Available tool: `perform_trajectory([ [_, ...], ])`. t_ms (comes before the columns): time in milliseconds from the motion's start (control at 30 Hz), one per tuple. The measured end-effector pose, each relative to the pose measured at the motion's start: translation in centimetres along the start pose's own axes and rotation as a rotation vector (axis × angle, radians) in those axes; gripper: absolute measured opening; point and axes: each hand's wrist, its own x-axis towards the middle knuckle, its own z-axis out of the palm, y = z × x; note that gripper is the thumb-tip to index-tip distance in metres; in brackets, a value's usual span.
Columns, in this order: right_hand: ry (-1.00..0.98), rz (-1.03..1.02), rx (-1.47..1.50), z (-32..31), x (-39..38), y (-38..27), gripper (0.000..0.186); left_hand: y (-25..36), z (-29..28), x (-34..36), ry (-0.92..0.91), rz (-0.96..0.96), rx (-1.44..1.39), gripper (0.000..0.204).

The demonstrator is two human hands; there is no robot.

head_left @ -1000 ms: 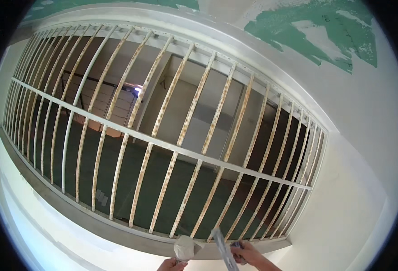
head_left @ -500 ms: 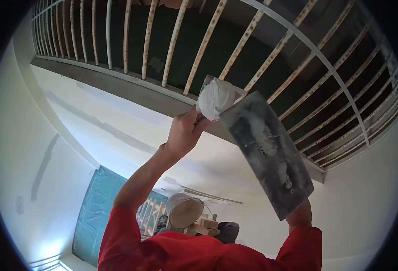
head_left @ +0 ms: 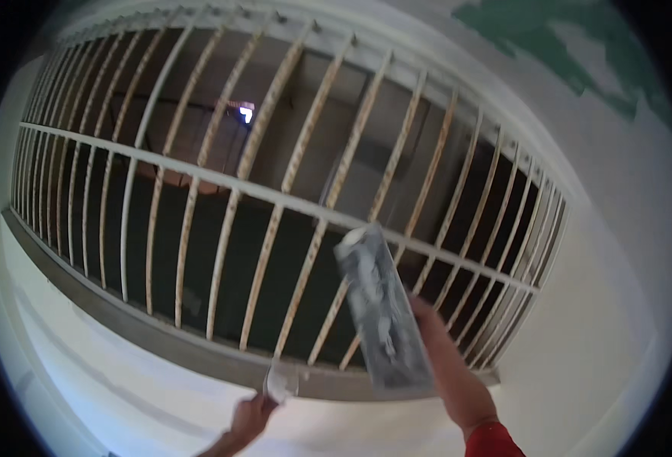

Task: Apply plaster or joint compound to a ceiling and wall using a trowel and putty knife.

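My right hand (head_left: 436, 331) is raised in front of the barred window. It is closed behind a long rectangular plastering trowel (head_left: 385, 316), its grey face streaked with white and a white dab at the upper end. The handle is hidden behind the blade. Lower and to the left, my left hand (head_left: 250, 417) is closed on a putty knife (head_left: 294, 375) carrying white putty (head_left: 279, 383). The putty knife is near the window's lower ledge, blurred, and its handle is mostly covered by my fingers.
Rusty white window bars (head_left: 264, 263) with a horizontal rail (head_left: 161, 158) span the view. Below runs a grey sill (head_left: 191, 346) above a pale wall (head_left: 107, 358). Green patches (head_left: 557, 38) mark the upper right wall.
The view has tilted up toward the window. The trowel and putty knife, together before, are now apart. The trowel is up against the bars' background, and the putty knife sits lower left.
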Motion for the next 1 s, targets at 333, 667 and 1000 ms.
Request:
perform_trajectory([
  [333, 0.167, -1.039, -1.507, 15.7, 20.6, -13.4, 0.025, -2.0, 3.7, -9.4, 0.015, -0.433, -0.776, 0.016],
  [667, 0.835, -1.591, -2.202, 20.1, 36.1, -15.5, 0.028, -4.2, 2.7, -13.7, 0.025, -0.633, -0.643, 0.026],
  [1000, 0.913, -1.443, -2.217, 17.6, 35.6, -20.4, 0.029, -8.5, 4.1, -17.5, -0.01, -0.737, -0.762, 0.03],
])
